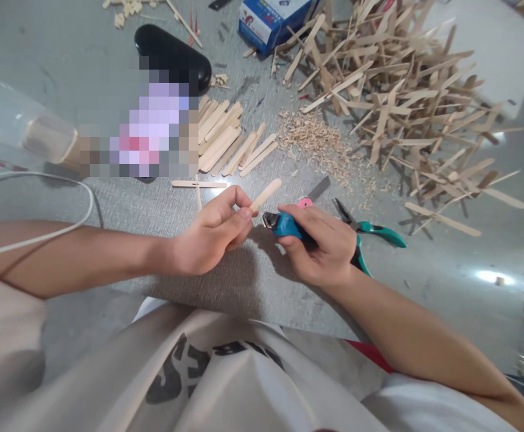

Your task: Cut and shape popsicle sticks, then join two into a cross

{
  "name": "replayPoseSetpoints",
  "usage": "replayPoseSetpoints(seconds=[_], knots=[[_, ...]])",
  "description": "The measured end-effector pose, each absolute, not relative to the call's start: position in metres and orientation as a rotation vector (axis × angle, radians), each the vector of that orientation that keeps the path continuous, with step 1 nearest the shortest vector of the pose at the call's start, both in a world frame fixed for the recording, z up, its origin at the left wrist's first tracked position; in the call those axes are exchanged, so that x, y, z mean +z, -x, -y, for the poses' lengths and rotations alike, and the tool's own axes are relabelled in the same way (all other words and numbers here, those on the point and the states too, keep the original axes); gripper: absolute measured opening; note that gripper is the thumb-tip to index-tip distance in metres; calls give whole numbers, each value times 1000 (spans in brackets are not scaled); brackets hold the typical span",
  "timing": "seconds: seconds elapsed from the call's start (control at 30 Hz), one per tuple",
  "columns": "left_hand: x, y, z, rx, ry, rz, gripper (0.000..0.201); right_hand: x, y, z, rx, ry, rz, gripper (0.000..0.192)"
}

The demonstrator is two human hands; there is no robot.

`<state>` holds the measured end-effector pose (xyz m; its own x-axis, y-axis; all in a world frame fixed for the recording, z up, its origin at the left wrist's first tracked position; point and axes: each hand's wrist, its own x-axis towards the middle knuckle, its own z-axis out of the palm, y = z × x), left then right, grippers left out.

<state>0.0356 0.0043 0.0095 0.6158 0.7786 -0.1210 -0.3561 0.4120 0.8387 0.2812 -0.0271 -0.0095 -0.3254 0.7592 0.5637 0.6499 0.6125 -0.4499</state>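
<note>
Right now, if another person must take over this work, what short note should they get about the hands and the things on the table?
Left hand: holds one wooden stick by its lower end, pinched in the fingers, pointing up and to the right.
Right hand: closed on a blue cutter, its tip close to the held end of the stick.
Green pliers lie on the table just right of the right hand.
Done, it seems: a neat group of sticks above the hands, with wood chips beside it.
Left: a big loose pile of sticks at the upper right.
</note>
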Motion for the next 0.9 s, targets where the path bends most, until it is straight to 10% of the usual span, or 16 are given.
replayPoseSetpoints(seconds=[0.9], knots=[[3,-31,-4,752,-1048,-432,42,10,-286,25,577,995,2124,41]])
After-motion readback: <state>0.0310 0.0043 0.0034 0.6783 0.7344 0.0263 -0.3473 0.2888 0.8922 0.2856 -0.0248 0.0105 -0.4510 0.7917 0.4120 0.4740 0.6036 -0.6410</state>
